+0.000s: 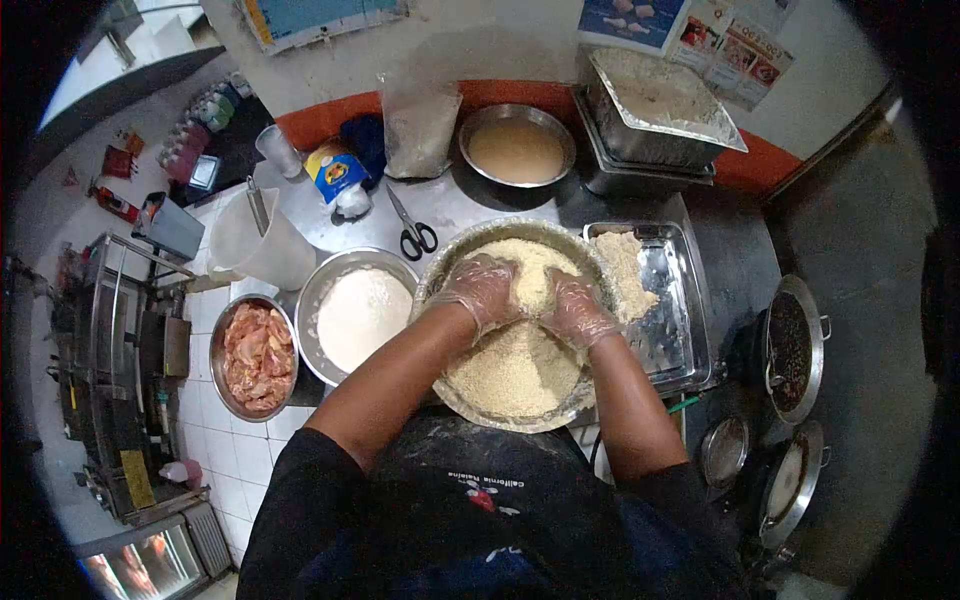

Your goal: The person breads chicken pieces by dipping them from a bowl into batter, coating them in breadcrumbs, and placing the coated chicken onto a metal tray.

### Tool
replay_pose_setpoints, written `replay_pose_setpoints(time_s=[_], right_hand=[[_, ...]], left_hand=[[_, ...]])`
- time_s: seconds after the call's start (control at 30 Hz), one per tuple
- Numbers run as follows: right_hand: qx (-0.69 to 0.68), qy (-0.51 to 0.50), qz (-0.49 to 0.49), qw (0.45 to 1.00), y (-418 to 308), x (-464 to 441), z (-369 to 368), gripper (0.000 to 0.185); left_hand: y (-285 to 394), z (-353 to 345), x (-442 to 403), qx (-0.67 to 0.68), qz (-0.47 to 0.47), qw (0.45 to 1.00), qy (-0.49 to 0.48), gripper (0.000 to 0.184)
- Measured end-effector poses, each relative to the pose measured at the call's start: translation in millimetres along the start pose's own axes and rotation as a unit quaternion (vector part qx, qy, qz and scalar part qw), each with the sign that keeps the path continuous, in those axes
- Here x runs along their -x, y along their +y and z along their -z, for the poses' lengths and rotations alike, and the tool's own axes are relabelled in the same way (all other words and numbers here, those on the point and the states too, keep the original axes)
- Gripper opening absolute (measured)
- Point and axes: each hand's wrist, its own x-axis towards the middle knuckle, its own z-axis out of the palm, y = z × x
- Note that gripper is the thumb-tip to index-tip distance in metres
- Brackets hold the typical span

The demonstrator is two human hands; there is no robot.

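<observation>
Breadcrumbs (510,375) fill our metal bowl (520,230) on the steel counter (450,196) along a red-banded wall (490,40), as our gloved left hand (485,290) and right hand (578,306) clasp a crumb-covered mound (534,291).

It was a kitchen, perhaps a commercial one, though the edges were dim: the metal bench (460,203) carried raw meat (258,355) in a bowl (217,355), and food posters (730,55) hung above.

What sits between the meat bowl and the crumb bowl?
A metal bowl with white contents, as the head view shows; the left forearm partly covers its lower right edge.
</observation>
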Motion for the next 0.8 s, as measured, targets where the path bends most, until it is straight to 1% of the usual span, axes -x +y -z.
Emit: replay_pose_setpoints(time_s=[0.03,0.07,0.1,0.13,0.17,0.2,0.23,0.27,0.3,0.33,0.37,0.4,0.43,0.47,0.5,0.57,0.6,0.67,0.7,0.73,0.77,0.8], right_hand=[[-0.031,-0.070,-0.057,0.995,-7.0,3.0,5.7,0.081],[-0.117,-0.065,0.026,0.991,15.3,-1.7,-16.5,0.079],[-0.118,-0.065,0.025,0.991,18.9,0.7,-21.6,0.079],[-0.145,-0.125,0.028,0.981,20.6,2.9,-24.2,0.074],[-0.170,-0.184,0.032,0.968,22.3,3.4,-26.0,0.070],[-0.235,-0.209,0.016,0.949,9.5,12.6,-10.3,0.063],[-0.237,-0.211,0.015,0.948,7.9,13.7,-13.1,0.063],[-0.241,-0.141,-0.011,0.960,6.9,15.2,-16.3,0.058],[-0.245,-0.070,-0.039,0.966,6.6,17.5,-19.9,0.054],[-0.253,-0.015,-0.047,0.966,13.8,10.7,-33.6,0.048],[-0.254,-0.016,-0.048,0.966,24.4,9.9,-43.2,0.048],[-0.037,0.026,-0.014,0.999,23.0,13.6,-40.9,0.044],[0.184,0.067,0.022,0.980,16.3,19.1,-32.7,0.040],[0.243,-0.016,0.024,0.970,9.5,31.1,-24.9,0.040],[0.242,-0.017,0.024,0.970,5.5,44.0,-29.4,0.040],[0.225,-0.094,-0.027,0.969,-0.7,67.5,-41.1,0.042],[0.224,-0.096,-0.027,0.969,-6.0,70.3,-42.6,0.042],[0.083,-0.149,-0.120,0.978,-18.3,72.7,-43.4,0.055],[0.083,-0.150,-0.119,0.978,-23.3,74.6,-39.8,0.055],[-0.016,-0.130,-0.158,0.979,-28.1,75.3,-34.3,0.063],[-0.115,-0.109,-0.195,0.968,-30.1,75.2,-31.1,0.071],[-0.114,-0.109,-0.195,0.968,-19.6,74.2,-39.7,0.071]], left_hand=[[-2.8,-2.3,-2.2,-0.002,-0.001,1.000,-0.001,0.079],[-7.2,-8.3,-4.8,0.026,-0.019,0.996,-0.082,0.081],[-12.9,-15.2,-8.5,0.053,-0.037,0.985,-0.162,0.083],[-22.3,-19.4,-12.2,0.089,-0.064,0.969,-0.222,0.081],[-29.3,-25.7,-14.7,0.088,-0.065,0.969,-0.222,0.081],[-36.2,-33.2,-17.5,0.106,-0.074,0.964,-0.232,0.079],[-41.7,-38.0,-16.5,0.125,-0.081,0.958,-0.243,0.077],[-50.3,-41.4,-14.4,0.168,-0.084,0.964,-0.190,0.074],[-52.1,-43.3,-14.1,0.168,-0.083,0.963,-0.194,0.074],[-48.5,-36.8,-11.5,0.147,-0.001,0.981,-0.127,0.058],[-42.8,-32.7,-4.0,0.123,0.058,0.989,-0.060,0.045],[-31.6,-20.4,6.7,0.106,0.119,0.987,0.007,0.035],[-24.2,-20.4,18.4,0.106,0.119,0.987,0.007,0.035],[-18.8,-22.9,28.4,0.038,0.135,0.990,-0.021,0.040],[-11.5,-25.4,40.8,-0.031,0.150,0.987,-0.052,0.045],[20.0,-16.4,74.6,-0.104,0.124,0.982,-0.101,0.056],[22.9,-25.1,78.1,-0.103,0.124,0.981,-0.103,0.056],[22.7,-42.7,79.3,-0.021,0.141,0.983,-0.117,0.065],[22.7,-43.5,76.6,-0.020,0.142,0.983,-0.118,0.065],[21.4,-41.7,70.6,0.042,0.169,0.976,-0.131,0.066],[19.9,-41.0,66.1,0.104,0.194,0.965,-0.145,0.067],[16.5,-45.0,64.2,0.104,0.194,0.965,-0.144,0.067]])
